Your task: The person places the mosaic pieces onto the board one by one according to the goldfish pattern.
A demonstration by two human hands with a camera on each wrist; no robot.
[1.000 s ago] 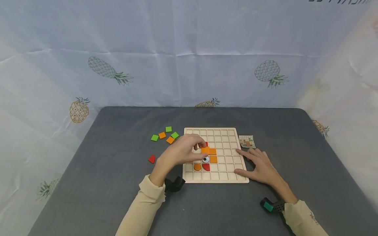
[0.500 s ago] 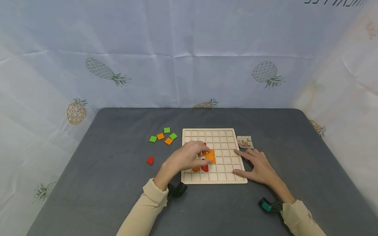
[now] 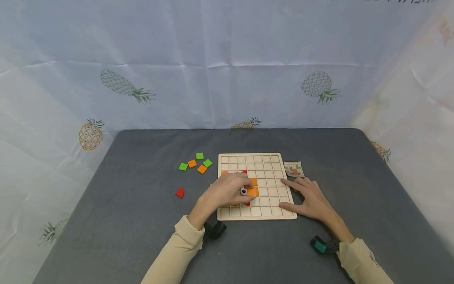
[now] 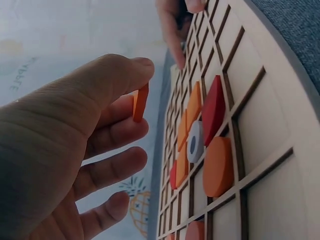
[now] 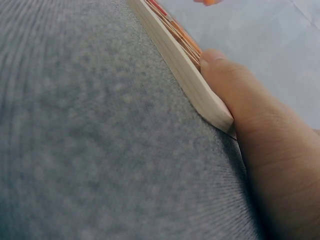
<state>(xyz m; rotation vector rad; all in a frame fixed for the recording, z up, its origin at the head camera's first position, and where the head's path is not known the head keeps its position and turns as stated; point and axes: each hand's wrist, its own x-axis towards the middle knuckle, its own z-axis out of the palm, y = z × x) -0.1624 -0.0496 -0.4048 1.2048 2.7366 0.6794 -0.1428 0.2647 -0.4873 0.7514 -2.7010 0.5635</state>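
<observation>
My left hand (image 3: 227, 190) hovers over the left half of a pale wooden grid board (image 3: 269, 212). Between its thumb and index finger it pinches a thin orange square tile (image 4: 140, 103), clear of the board in the left wrist view. Below lie a white eye piece (image 4: 195, 142), a red curved piece (image 4: 215, 111), an orange rounded piece (image 4: 218, 167) and several orange squares set in grid cells. The hand covers part of them in the head view. My right hand (image 3: 312, 200) rests on the board's right edge, fingers extended, thumb (image 5: 225, 75) on the rim.
Loose green and orange squares lie left of the board, among them a green tile (image 3: 200, 156) and an orange tile (image 3: 202, 169). A red piece (image 3: 180, 192) sits nearer. Beyond my right hand is a small pattern card (image 3: 294, 169). All rest on a grey table (image 3: 142, 205).
My left hand has moved slightly right and toward me over the board, still pinching the orange tile. The right hand stays on the edge, while the head view has shifted a little.
</observation>
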